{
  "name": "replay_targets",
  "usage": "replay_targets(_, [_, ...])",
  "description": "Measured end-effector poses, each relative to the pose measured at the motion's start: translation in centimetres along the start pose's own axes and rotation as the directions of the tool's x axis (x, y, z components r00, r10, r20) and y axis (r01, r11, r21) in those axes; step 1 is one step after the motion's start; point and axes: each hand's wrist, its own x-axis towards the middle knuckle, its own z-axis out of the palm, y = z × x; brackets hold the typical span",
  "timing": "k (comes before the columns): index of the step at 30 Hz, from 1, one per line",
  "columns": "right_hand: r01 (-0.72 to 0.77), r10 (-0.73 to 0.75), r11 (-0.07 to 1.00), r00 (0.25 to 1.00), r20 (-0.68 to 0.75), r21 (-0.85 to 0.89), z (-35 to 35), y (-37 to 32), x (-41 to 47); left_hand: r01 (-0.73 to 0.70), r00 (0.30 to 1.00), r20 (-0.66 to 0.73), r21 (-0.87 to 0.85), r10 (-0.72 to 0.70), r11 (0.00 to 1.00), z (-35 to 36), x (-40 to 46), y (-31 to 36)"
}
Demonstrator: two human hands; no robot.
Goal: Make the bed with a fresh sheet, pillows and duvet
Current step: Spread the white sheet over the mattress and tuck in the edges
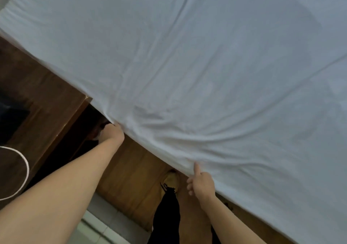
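A white sheet point(197, 65) covers the mattress and fills most of the view, with creases fanning out from the near edge. My left hand point(111, 133) grips the sheet's edge at the mattress corner, its fingers curled under the cloth. My right hand point(201, 182) holds the sheet's edge further right, thumb up against the fabric and fingers tucked beneath it. No pillows or duvet are in sight.
A wooden bed frame point(135, 170) runs under the mattress edge. A wooden bedside unit point(47, 97) stands at the left with a white cable point(25, 168) on it. My foot point(170, 179) and dark trouser leg are below, on pale floor tiles point(105, 228).
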Motion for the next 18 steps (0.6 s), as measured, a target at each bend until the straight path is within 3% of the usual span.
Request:
replay_targets(2, [-0.168, 0.186, 0.921, 0.982, -0.017, 0.351, -2.2, 2.4, 1.0, -0.043, 0.999, 0.010, 0.078, 0.042, 0.996, 2.4, -2.4, -0.9])
replay_targets(5, [-0.257, 0.330, 0.788, 0.943, -0.033, 0.560, -5.0, 5.3, 2.0, -0.115, 0.983, 0.145, 0.023, 0.110, 0.993, 6.3, -8.5, -2.3])
replay_targets(8, [-0.305, 0.416, 0.693, 0.909, -0.017, 0.653, -6.6, 6.6, 2.2, -0.052, 0.909, 0.401, -0.157, 0.111, 0.986, 9.6, -17.5, -0.8])
replay_targets(10, [-0.324, 0.460, 0.640, 0.888, -0.009, 0.696, -7.0, 6.9, 2.2, 0.058, 0.881, 0.468, -0.262, 0.074, 0.963, 12.5, -21.4, -0.4])
replay_targets(14, [-0.349, 0.512, 0.566, 0.859, 0.013, 0.747, -7.5, 6.9, 2.5, 0.180, 0.911, 0.411, -0.375, -0.011, 0.909, 15.5, -23.6, -0.8])
replay_targets(18, [-0.331, 0.498, 0.531, 0.867, 0.028, 0.780, -7.5, 7.6, 2.6, 0.104, 0.936, 0.351, -0.369, 0.035, 0.924, 15.8, -24.0, -1.4])
